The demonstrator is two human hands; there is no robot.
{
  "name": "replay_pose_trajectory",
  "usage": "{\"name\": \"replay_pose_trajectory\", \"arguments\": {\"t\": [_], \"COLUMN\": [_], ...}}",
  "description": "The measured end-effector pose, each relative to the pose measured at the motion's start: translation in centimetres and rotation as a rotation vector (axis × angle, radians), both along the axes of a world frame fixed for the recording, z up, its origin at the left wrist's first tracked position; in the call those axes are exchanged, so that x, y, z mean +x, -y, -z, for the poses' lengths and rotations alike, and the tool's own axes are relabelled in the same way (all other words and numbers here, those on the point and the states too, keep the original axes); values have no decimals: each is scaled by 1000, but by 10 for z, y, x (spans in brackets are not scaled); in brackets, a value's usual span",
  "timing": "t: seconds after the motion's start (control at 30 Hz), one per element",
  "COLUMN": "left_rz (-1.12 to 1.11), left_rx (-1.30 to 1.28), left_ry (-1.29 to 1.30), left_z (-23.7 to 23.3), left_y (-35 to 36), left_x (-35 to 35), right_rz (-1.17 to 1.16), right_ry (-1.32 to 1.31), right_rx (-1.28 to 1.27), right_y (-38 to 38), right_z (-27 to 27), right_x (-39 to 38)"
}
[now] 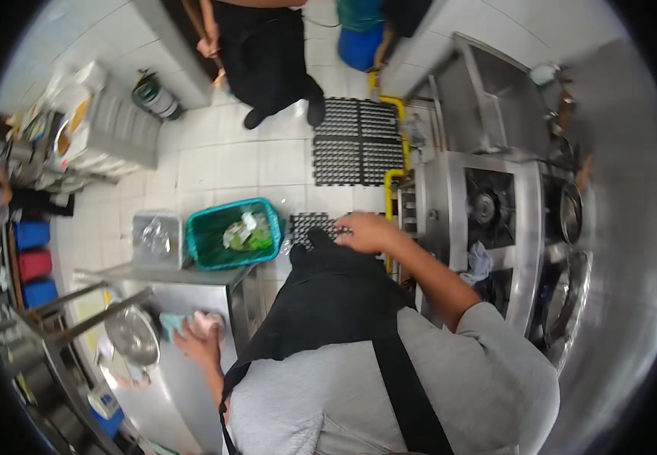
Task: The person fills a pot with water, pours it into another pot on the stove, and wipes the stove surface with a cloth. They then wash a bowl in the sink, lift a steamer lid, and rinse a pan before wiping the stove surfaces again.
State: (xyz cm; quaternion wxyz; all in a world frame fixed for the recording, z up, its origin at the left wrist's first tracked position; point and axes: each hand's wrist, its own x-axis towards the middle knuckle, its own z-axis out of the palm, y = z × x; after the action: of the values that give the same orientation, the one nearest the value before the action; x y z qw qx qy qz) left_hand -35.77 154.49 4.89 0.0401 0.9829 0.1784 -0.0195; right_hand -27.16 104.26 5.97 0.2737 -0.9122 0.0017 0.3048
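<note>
My left hand (198,347) is over the steel counter (181,387) on the left, its fingers spread at the near edge of a crumpled teal and pink cloth (209,324). Just left of the cloth lies a round metal bowl (133,334). My right hand (362,231) hangs in front of my black apron (336,296), fingers loosely bent and apart, with nothing visible in it. Beneath it, part of a black floor mat (312,222) shows. A teal bin (196,244) with green leafy scraps and crumpled plastic stands on the floor beyond the counter.
On the right is a steel stove (453,220) with a grey cloth (478,262) on it. A yellow pipe (391,182) runs along its front. Another person in a black apron (260,57) stands ahead, near a larger mat (359,140). A fire extinguisher (156,97) stands by the wall.
</note>
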Motion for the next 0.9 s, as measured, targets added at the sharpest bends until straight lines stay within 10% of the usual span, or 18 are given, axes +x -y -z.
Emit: {"name": "replay_pose_trajectory", "arguments": {"t": [0.33, 0.7, 0.9], "left_rz": [521, 1200, 1489], "left_rx": [-474, -620, -650], "left_ry": [184, -329, -373], "left_z": [-27, -48, -73], "left_y": [142, 570, 775], "left_x": [173, 336, 376], "right_rz": [189, 577, 846], "right_ry": [10, 246, 295], "right_rx": [157, 334, 454], "right_y": [49, 288, 410], "right_z": [-1, 24, -45], "right_x": [-10, 71, 43]}}
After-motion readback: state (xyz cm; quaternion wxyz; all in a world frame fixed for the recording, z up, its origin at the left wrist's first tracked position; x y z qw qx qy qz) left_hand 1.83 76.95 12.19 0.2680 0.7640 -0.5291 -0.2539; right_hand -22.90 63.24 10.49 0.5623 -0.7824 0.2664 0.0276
